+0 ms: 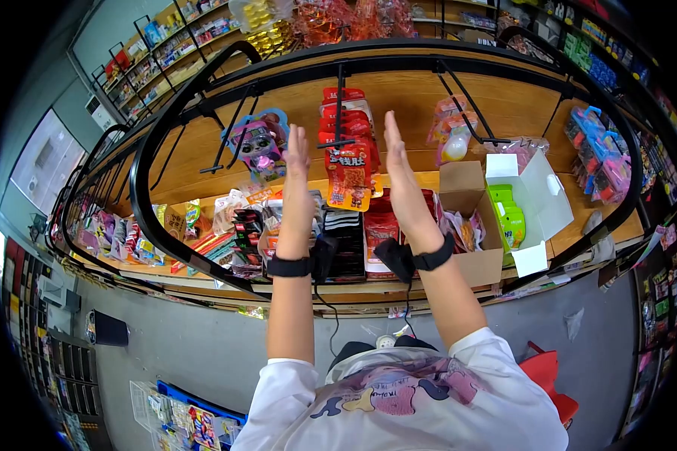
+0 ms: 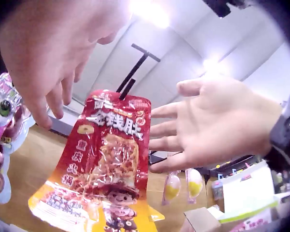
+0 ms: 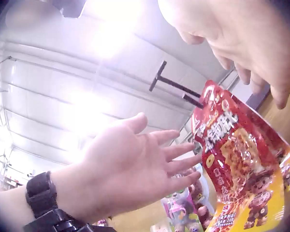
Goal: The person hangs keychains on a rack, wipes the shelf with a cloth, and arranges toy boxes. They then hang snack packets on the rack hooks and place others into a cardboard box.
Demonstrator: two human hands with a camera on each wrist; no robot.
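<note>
My left hand (image 1: 298, 180) and right hand (image 1: 406, 184) are raised with straight fingers, palms facing each other, and neither holds anything. Between them, red and yellow snack packets (image 1: 348, 171) hang in a row on a black display hook (image 1: 341, 105). In the left wrist view, the front packet (image 2: 118, 150) shows printed food and a cartoon figure; my left hand (image 2: 63, 48) is at upper left and the right hand (image 2: 208, 123) at right. Left of my left hand hangs a purple cartoon toy pack (image 1: 259, 146). Clear packs with egg-shaped toys (image 1: 455, 143) hang beyond my right hand.
Below the hooks, a shelf carries black packets (image 1: 344, 240), red packets (image 1: 382, 233), a brown carton (image 1: 470, 255) and an opened white box (image 1: 538, 203) with green packs. A black rail (image 1: 139, 188) curves around the display. A red chair (image 1: 545, 379) stands behind on the right.
</note>
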